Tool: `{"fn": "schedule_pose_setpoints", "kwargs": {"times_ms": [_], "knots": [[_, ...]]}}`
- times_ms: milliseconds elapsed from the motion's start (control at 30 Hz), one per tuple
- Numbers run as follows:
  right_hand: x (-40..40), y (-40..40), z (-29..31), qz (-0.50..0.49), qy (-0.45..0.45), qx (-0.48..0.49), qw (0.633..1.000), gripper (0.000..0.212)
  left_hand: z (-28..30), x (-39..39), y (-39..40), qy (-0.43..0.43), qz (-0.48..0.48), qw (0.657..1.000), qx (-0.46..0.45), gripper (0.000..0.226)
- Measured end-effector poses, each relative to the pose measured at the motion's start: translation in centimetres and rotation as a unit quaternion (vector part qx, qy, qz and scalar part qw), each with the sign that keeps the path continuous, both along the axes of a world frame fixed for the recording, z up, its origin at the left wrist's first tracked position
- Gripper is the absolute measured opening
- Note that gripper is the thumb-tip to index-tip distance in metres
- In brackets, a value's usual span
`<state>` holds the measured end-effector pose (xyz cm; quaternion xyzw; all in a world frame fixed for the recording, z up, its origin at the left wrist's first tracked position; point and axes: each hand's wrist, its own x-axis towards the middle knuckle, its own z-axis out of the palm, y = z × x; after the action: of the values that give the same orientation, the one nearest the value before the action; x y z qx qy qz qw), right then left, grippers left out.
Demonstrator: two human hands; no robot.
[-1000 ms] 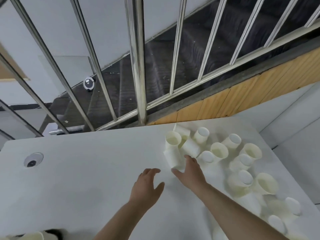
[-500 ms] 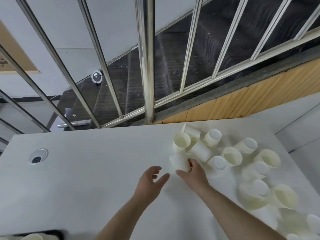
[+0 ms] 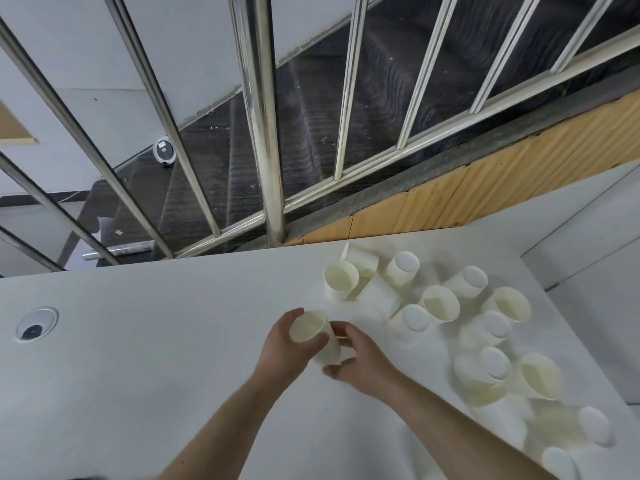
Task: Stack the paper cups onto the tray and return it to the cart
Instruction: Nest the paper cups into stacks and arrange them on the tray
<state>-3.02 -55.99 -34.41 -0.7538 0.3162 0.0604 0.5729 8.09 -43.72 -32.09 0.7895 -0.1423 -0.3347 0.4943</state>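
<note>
Our left hand (image 3: 282, 348) and right hand (image 3: 360, 362) both grip one paper cup (image 3: 313, 336) above the table (image 3: 138, 358).

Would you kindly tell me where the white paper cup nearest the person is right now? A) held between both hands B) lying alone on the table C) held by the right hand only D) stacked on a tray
A: the white paper cup sits tilted between the left hand and the right hand, fingers of both curled around it.

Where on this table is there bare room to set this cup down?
The table is bare between the round grommet hole and your left hand, which holds the cup with the right hand. Right of the hands, loose paper cups crowd the surface.
</note>
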Motion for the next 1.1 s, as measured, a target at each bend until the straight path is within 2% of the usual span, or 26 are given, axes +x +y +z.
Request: {"fn": "schedule_pose_setpoints", "kwargs": {"times_ms": [100, 200, 300, 467, 600, 800, 1100], "knots": [[0.5, -1.2, 0.9, 0.06, -0.016, -0.159, 0.985, 0.067, -0.2, 0.8, 0.8, -0.085, 0.009, 0.994, 0.067, 0.073], [2.1, -3.1, 2.1, 0.073, -0.033, -0.331, 0.94, 0.06, -0.5, 1.7, 1.7, -0.19, -0.027, 0.973, 0.131, 0.083], [4.9, -4.1, 2.7, 0.077, 0.014, -0.401, 0.913, 0.065, -0.7, 2.5, 2.7, -0.246, -0.066, 0.953, 0.164, 0.083], [8.6, -5.0, 2.9, 0.106, 0.111, -0.444, 0.883, 0.072, -1.0, 3.0, 3.5, -0.25, -0.064, 0.952, 0.167, 0.08], [10.2, -5.1, 2.8, 0.112, 0.15, -0.432, 0.882, 0.068, -1.1, 3.1, 3.8, -0.241, -0.066, 0.954, 0.168, 0.079], [10.2, -4.6, 3.0, 0.111, 0.135, -0.43, 0.886, 0.056, -1.1, 2.8, 3.8, -0.24, -0.067, 0.955, 0.162, 0.079], [8.0, -2.9, 4.3, 0.108, 0.088, -0.423, 0.896, 0.057, -0.4, 2.2, 3.9, -0.246, -0.074, 0.956, 0.143, 0.079]]}}
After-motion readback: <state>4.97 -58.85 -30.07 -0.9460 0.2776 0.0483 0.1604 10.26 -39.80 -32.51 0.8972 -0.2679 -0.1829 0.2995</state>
